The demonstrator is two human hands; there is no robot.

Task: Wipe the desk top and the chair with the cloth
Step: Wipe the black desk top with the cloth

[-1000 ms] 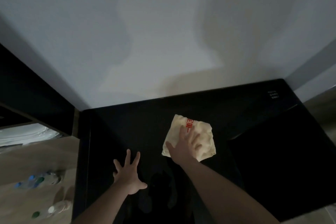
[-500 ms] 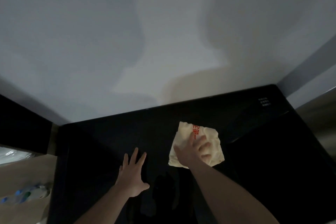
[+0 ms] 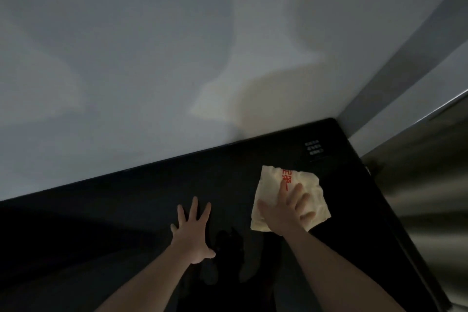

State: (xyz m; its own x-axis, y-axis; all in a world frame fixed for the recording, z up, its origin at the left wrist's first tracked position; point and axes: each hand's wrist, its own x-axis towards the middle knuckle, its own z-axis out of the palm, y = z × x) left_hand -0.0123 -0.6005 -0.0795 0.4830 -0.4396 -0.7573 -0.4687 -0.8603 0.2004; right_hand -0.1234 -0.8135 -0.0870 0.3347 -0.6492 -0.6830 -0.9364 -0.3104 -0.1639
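A glossy black desk top point(image 3: 121, 210) fills the lower part of the head view. A pale yellow cloth point(image 3: 272, 185) with red print lies flat on it near the right end. My right hand point(image 3: 286, 210) presses down on the cloth with its fingers spread and straight. My left hand point(image 3: 192, 230) rests flat on the bare desk to the left of the cloth, fingers spread. No chair is in view.
A plain white wall point(image 3: 152, 71) rises directly behind the desk. A small white label point(image 3: 314, 147) sits in the desk's far right corner. A brushed metal surface point(image 3: 425, 197) stands along the desk's right edge.
The cloth under my right hand has slid toward the desk's right end. My left hand stays planted on the desk. The floor and bottles on the left have dropped out of view.
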